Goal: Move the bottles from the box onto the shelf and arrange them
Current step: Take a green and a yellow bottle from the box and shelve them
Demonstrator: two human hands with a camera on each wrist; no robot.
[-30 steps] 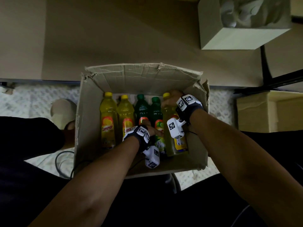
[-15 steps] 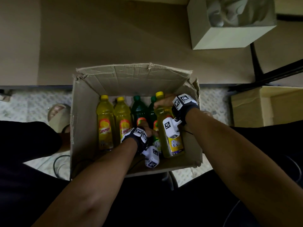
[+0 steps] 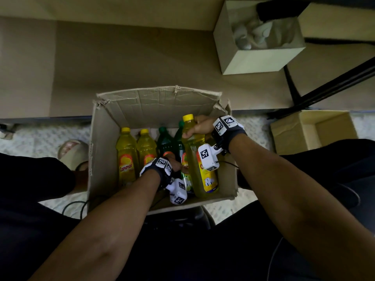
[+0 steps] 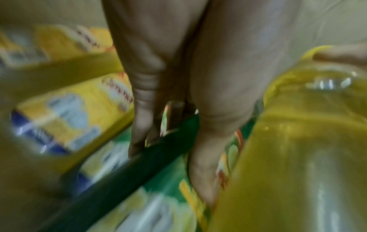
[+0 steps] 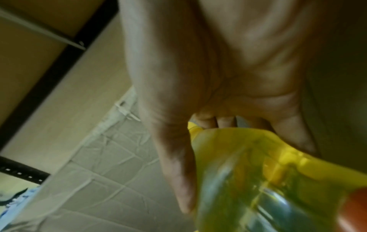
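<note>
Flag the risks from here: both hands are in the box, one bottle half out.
1. The right hand grips the yellow bottle only near its neck; the heavy body could swing or slip.
2. It is pressed against the green bottles, so lifting may drag one over.
3. The left hand is wedged between bottles; its grip looks cramped.

Dim, yellowish indoor light is falling across the head view, edges bowing outward; both wrist views are smearing with motion blur, possibly hiding label print entirely.

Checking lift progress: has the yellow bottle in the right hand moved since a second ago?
Yes. The yellow bottle gripped by the right hand has risen; its cap now overlaps the cardboard box back wall.
</note>
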